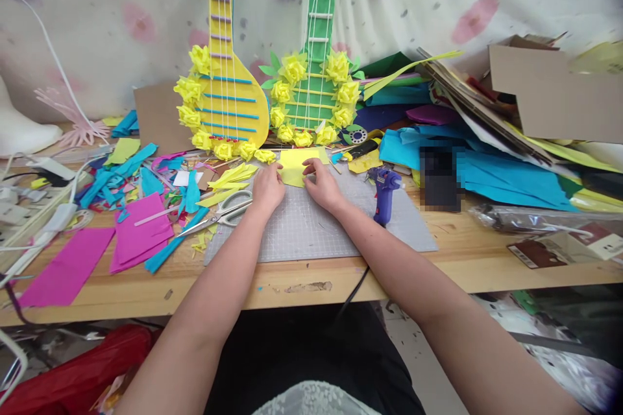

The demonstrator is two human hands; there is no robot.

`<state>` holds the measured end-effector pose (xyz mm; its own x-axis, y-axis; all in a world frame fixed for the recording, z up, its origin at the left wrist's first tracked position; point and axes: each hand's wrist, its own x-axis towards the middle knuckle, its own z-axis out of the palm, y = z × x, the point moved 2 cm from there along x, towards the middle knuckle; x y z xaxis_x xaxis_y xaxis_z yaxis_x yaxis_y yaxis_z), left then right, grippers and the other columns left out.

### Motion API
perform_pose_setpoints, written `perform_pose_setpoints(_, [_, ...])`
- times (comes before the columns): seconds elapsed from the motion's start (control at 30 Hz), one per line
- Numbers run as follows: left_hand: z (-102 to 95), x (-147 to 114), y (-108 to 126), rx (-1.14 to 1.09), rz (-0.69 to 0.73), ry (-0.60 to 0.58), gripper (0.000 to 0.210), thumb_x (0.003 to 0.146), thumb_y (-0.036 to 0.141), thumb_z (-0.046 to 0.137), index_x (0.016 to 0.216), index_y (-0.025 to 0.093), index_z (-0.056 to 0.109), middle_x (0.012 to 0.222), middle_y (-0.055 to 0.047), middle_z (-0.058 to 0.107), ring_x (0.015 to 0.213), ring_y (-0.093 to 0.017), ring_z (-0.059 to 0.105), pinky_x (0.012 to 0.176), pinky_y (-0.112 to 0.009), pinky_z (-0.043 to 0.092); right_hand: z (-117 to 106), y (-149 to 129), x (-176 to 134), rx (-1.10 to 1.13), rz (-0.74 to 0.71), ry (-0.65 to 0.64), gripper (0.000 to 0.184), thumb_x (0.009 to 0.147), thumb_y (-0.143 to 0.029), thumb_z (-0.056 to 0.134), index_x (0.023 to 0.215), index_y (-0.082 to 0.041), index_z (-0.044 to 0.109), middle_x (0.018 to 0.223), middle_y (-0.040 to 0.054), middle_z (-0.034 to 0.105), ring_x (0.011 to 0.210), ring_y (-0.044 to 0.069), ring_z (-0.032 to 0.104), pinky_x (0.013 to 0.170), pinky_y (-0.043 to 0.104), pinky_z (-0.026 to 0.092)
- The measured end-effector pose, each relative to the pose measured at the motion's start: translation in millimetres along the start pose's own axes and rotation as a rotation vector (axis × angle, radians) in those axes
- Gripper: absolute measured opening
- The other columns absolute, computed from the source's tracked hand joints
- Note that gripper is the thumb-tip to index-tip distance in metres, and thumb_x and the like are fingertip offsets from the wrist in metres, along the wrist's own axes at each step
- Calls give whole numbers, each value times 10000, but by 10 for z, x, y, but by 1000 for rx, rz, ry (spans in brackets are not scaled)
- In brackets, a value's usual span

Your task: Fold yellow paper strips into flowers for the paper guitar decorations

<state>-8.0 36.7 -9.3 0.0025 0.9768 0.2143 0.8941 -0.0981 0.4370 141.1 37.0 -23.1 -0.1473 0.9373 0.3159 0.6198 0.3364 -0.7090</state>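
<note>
A yellow paper sheet (pixel 293 167) lies at the far edge of the grey cutting mat (pixel 302 224). My left hand (pixel 268 189) is at the sheet's left edge, fingers curled in and closed on it as far as I can see. From the right, my right hand (pixel 321 185) rests on the sheet with thumb and index finger apart, so it is open. Scissors (pixel 233 209) with grey handles lie left of my left wrist. Beyond my right hand a purple glue gun (pixel 383 194) stands on the mat, its black cord running off the table's front edge.
Two model stringed instruments, one yellow (pixel 228 107) and one green (pixel 314 100), lean at the back with yellow paper flowers. Magenta sheets (pixel 141 230) and blue scraps lie left. Cardboard (pixel 549 97), blue paper (pixel 506 175) and a dark pixelated object (pixel 440 178) are right.
</note>
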Motion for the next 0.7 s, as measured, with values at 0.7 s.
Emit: perform_pose_setpoints(0.7, [13,-37,-3,-131,4,146,465,683,36,459,1119,174,542,998,-94,642,1038,-264,543,911,-409,430,77,32,100,314,49,23,480,662,-114,499,1118,-223,396,1004,37,496,644,87,481,670,287,459])
